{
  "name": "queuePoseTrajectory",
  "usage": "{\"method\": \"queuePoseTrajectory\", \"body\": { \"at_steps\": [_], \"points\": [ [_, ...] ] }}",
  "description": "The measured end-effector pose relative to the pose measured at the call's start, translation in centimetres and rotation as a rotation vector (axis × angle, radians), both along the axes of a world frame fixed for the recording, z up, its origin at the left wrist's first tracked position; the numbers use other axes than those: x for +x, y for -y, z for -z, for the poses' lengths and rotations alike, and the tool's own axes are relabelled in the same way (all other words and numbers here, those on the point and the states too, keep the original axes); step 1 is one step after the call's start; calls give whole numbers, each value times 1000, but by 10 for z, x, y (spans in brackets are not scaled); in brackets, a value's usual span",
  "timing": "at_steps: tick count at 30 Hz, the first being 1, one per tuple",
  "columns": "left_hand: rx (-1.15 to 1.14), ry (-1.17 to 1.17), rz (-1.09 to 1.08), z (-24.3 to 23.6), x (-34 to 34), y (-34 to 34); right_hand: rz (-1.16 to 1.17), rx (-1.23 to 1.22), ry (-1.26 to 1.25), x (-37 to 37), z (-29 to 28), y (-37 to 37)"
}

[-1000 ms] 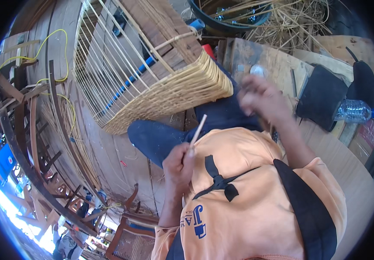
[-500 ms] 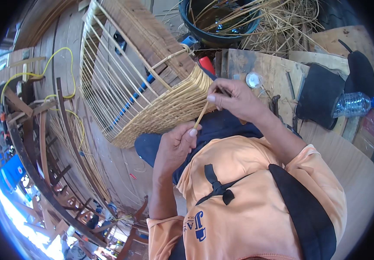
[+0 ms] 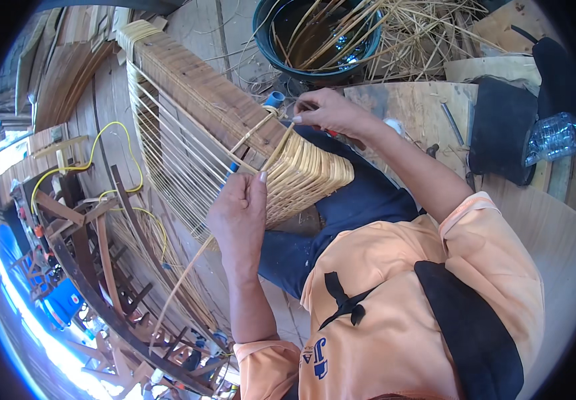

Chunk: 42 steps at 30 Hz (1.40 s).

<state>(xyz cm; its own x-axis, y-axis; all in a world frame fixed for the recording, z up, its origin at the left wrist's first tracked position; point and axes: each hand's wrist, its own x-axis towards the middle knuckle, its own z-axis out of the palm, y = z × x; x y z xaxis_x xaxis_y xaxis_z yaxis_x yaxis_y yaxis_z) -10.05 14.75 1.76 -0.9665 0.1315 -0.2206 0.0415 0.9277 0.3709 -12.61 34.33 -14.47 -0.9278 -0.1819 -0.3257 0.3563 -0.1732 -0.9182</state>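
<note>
A wooden frame wound with pale rattan strands slants across my lap, its near end closed by a dense rattan weave. At the weave's upper edge, my left hand is closed on a rattan strand, thumb and forefinger pinching it. The strand's loose tail trails down past my left wrist; its other part runs up along the frame's corner toward my right hand. The fingers of that hand are pinched together around the strand's upper end. Bare parallel strands span the frame's open side beyond my left hand.
A dark teal basin with water and soaking strands stands at the far side. A pile of loose rattan lies beside it. At right are black pads and a clear plastic bottle. Curved wooden furniture parts and a yellow cord lie left.
Both hands have moved from over my lap up to the frame's corner, the left one farther forward. The strand now lies against the weave's edge. The whole view has shifted a little.
</note>
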Motion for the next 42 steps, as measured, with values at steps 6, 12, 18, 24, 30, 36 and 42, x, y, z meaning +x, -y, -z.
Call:
{"method": "queuePoseTrajectory", "body": {
  "at_steps": [6,12,18,24,30,36,42],
  "points": [
    [-14,69,-75,3,0,-2,-41,9,-1,-5,17,12],
    [38,135,-108,7,-2,8,-214,58,14,-15,3,2],
    [-31,233,-69,28,-15,24,-272,35,57,-20,3,2],
    [-43,308,-59,50,-29,31,-343,82,62,-25,-5,1],
    [-65,311,-61,36,-20,23,-354,60,98,-23,-9,-1],
    [206,293,-114,34,-8,9,-235,46,-2,-14,3,9],
    [472,212,-168,36,3,10,102,72,-170,3,-6,7]
  ]
}}
